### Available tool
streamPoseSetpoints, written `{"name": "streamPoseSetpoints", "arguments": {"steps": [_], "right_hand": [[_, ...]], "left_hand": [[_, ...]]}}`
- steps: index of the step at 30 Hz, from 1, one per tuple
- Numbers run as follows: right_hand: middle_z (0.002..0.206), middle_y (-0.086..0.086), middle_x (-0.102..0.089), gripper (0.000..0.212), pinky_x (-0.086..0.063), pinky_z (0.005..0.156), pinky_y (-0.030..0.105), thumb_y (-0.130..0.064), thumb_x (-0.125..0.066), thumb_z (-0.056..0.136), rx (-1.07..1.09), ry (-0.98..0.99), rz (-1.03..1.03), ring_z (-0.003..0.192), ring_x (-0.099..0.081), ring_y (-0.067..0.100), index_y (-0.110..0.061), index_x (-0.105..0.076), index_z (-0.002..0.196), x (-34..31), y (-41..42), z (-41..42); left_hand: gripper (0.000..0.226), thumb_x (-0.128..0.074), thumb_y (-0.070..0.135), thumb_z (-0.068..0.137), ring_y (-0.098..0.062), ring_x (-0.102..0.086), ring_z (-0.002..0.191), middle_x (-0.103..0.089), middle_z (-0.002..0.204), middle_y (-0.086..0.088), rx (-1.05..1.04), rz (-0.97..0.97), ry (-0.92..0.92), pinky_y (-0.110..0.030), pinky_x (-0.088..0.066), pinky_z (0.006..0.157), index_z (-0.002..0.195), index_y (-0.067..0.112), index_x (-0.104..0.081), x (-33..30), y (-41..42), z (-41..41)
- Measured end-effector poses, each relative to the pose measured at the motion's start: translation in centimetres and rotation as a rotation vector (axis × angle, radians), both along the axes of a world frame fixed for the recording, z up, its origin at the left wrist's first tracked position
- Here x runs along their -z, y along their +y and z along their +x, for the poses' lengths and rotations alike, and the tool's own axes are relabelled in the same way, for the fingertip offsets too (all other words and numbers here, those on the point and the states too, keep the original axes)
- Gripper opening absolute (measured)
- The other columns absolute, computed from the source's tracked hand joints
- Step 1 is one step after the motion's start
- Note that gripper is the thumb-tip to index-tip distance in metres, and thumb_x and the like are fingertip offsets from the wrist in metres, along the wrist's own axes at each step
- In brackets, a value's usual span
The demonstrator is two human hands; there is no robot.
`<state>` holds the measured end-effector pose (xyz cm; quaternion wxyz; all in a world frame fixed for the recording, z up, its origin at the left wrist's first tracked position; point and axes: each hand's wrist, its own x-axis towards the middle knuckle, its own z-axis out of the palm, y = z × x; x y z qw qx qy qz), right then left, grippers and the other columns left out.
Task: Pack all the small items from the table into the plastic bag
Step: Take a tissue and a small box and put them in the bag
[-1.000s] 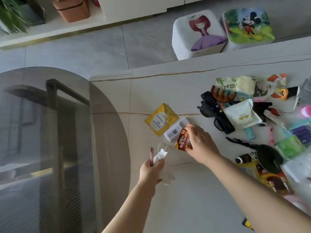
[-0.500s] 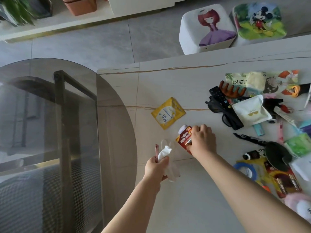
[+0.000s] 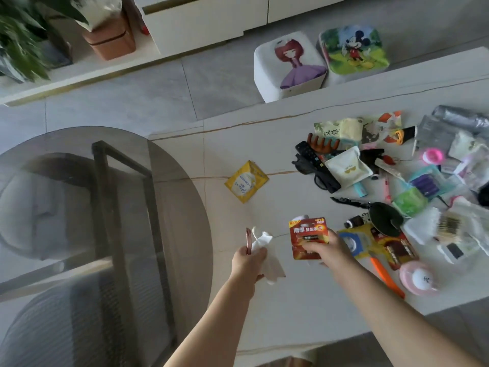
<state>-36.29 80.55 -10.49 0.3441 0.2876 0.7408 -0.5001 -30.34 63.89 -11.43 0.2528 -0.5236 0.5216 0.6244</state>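
My left hand grips a clear plastic bag with a white item inside it and a thin brown stick beside it. My right hand holds a red battery pack lifted off the pale table, with a white box partly hidden behind the pack. A yellow sachet lies alone on the table beyond my hands. To the right sits a heap of small items, among them a black remote and a white pouch.
A round smoked-glass table overlaps the pale table on the left. Two printed stools stand on the floor beyond it. A pink round case and an orange tool lie near the table's front edge.
My right hand has lifted the red battery pack, and the white box with it, off the table and drawn it back toward me. My left hand still holds the bag.
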Motion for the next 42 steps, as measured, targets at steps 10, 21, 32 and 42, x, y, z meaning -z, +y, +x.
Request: {"name": "streamPoseSetpoints", "arguments": {"steps": [10,21,32,42], "right_hand": [[0.102,0.013,-0.065,0.042,-0.048,0.075,0.036,0.011,-0.061,0.078,0.463,0.014,-0.362,0.095,-0.062,0.027,-0.012,-0.054,0.113,-15.5,7.1,7.0],[0.094,0.021,-0.068,0.046,-0.051,0.077,0.041,0.02,-0.048,0.077,0.725,0.228,-0.522,0.087,-0.066,0.031,-0.007,-0.054,0.114,-26.7,14.6,18.3],[0.094,0.02,-0.063,0.047,-0.052,0.076,0.048,0.022,-0.044,0.077,1.065,0.403,-0.609,0.088,-0.06,0.036,-0.011,-0.056,0.109,-30.8,25.7,27.3],[0.114,0.023,-0.059,0.074,-0.053,0.078,0.047,0.016,-0.069,0.059,1.3,0.447,-0.557,0.102,-0.059,0.039,-0.013,-0.051,0.124,-32.1,39.1,33.5]], "left_hand": [[0.015,-0.055,0.003,0.088,-0.018,-0.059,0.071,-0.06,0.092,-0.009,0.176,0.059,0.14,-0.023,-0.048,0.049,0.102,0.008,-0.055,-15.0,4.8,1.0],[0.032,-0.052,-0.006,0.086,-0.033,-0.06,0.091,-0.061,0.096,-0.016,0.597,0.087,0.225,-0.038,-0.053,0.074,0.116,0.007,-0.053,-26.0,13.4,4.0],[0.037,-0.058,-0.007,0.08,-0.04,-0.06,0.099,-0.061,0.11,-0.026,0.898,0.156,0.31,-0.043,-0.052,0.083,0.116,-0.002,-0.056,-30.5,29.5,5.7],[0.021,-0.051,-0.009,0.085,-0.026,-0.055,0.065,-0.056,0.077,-0.016,1.124,0.197,0.37,-0.027,-0.044,0.055,0.105,-0.004,-0.055,-34.6,46.4,9.8]]}}
